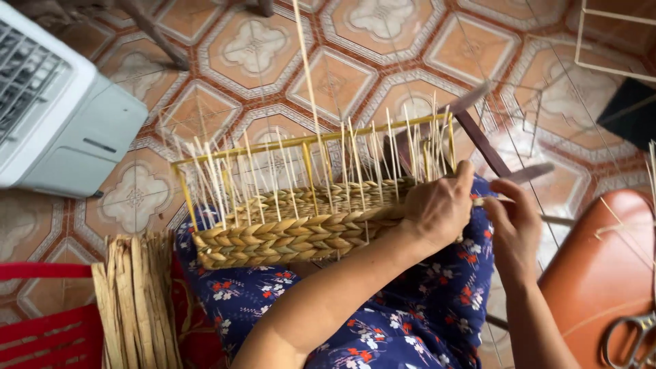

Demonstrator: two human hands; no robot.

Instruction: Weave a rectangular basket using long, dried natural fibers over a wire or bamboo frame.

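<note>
- A half-woven basket (301, 229) is rested on the lap, over a blue floral garment (383, 307); several braided rows are finished at the bottom, and thin pale upright stakes (355, 160) stand above them inside a yellow wire frame (307, 140).
- The left hand (437, 208) is closed over the right end of the braided rim; fingertips are hidden behind the weave, so exact contact cannot be made out.
- The right hand (512, 222) is just beside the left, fingers pinched shut on a thin pale strand (488, 201); the strand's far end is lost behind the left hand.
- The basket's near wall is partly covered by the left forearm; the far side is screened by the stakes.
- A bundle of dried flat fibre (137, 301) is seen at lower left, cut off by the bottom edge, beside a red plastic item (48, 328) that is also cropped.
- A white appliance (55, 116) is cut off at the upper left.
- Scissors (632, 338) lie on a brown seat (601, 273) at lower right, only partly in view.
- The patterned tile floor (328, 75) fills the background; blurred dark bars near the basket's right end cannot be identified.
</note>
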